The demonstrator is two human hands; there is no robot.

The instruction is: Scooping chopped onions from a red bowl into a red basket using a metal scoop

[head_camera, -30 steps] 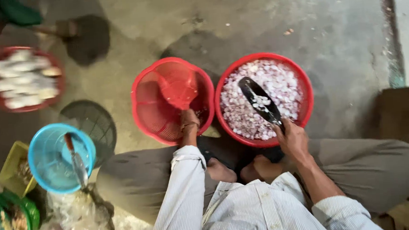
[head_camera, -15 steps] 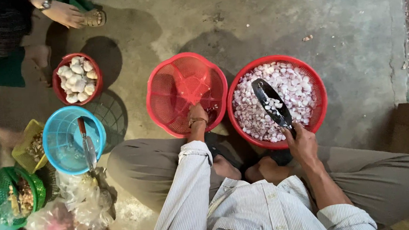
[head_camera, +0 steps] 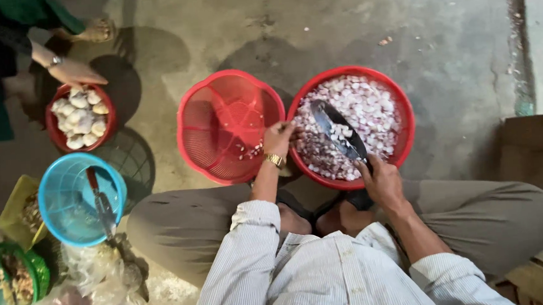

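Observation:
My right hand (head_camera: 379, 181) grips the handle of a dark-bladed knife (head_camera: 339, 132) whose blade lies over a red bowl (head_camera: 405, 139) filled with sliced shallot pieces; a few slices cling to the blade. My left hand (head_camera: 279, 139), with a gold watch on the wrist, rests at the gap between that bowl and a red mesh basket (head_camera: 214, 112), fingers closed on a small item I cannot identify. A few slices lie inside the basket. I sit low with both knees spread.
Another person's hand (head_camera: 75, 73) reaches over a small red bowl of peeled bulbs (head_camera: 81, 116) at the left. A blue basket (head_camera: 66, 191) holds a knife (head_camera: 102, 203). A green basket (head_camera: 3, 288) and plastic bags (head_camera: 94, 289) lie at lower left. Concrete floor; a wooden board (head_camera: 538, 155) on the right.
The view shifted, so everything slid right and down. My left hand moved from the basket rim toward the shallot bowl. The other person's hand came closer to the small red bowl.

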